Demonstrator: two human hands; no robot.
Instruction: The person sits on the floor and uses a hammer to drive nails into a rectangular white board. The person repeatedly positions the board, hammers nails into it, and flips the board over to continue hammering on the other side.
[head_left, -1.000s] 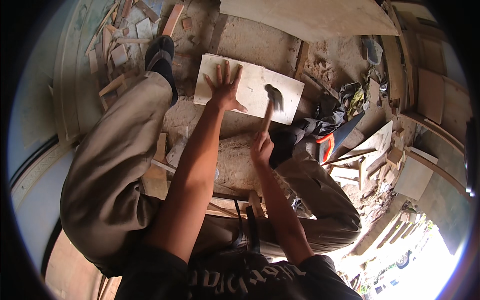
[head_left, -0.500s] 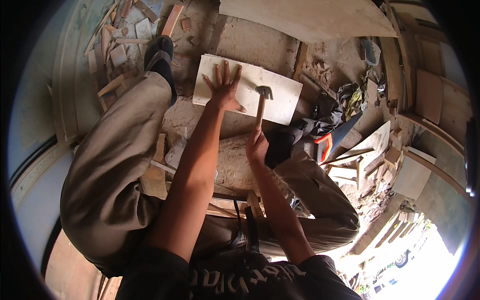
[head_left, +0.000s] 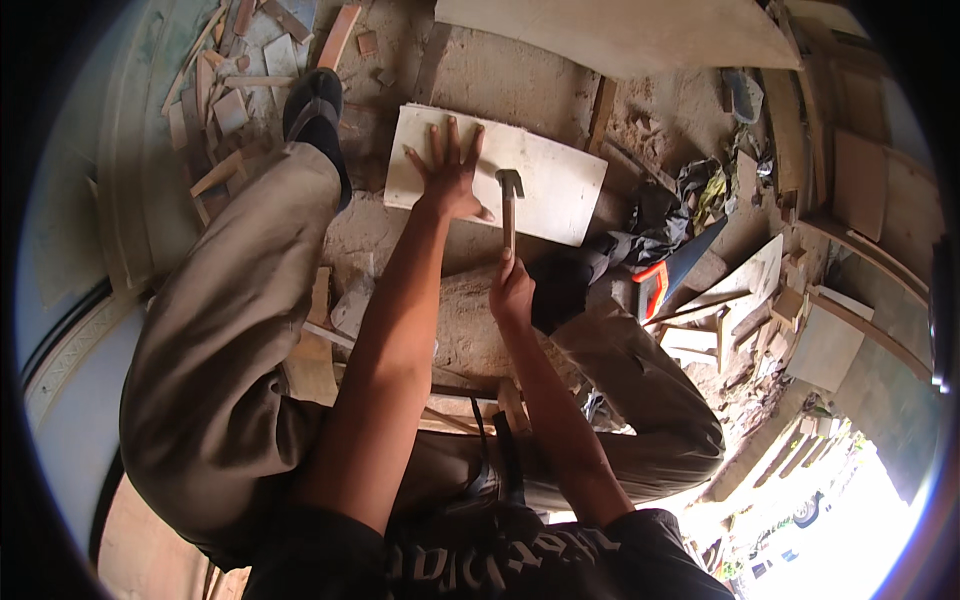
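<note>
A pale rectangular wooden board [head_left: 548, 190] lies on the dusty ground between my feet. My left hand [head_left: 450, 182] rests flat on its left half, with the fingers spread. Wrapped round the lower wooden handle of a hammer [head_left: 509, 215] is my right hand [head_left: 513, 292], just below the board's near edge. The hammer's dark metal head is over the middle of the board, right of my left hand. Whether the head touches the surface I cannot tell.
A handsaw [head_left: 652, 288] with an orange-and-black handle lies right of my right foot, beside crumpled black plastic [head_left: 655, 212]. Wood offcuts [head_left: 230, 112] are heaped at the far left, and more scraps lie at right. A large pale sheet [head_left: 620, 35] stands at the far side.
The hammer head has shifted left over the board, closer to my left hand, and the handle is more upright. My left hand stays in place on the board.
</note>
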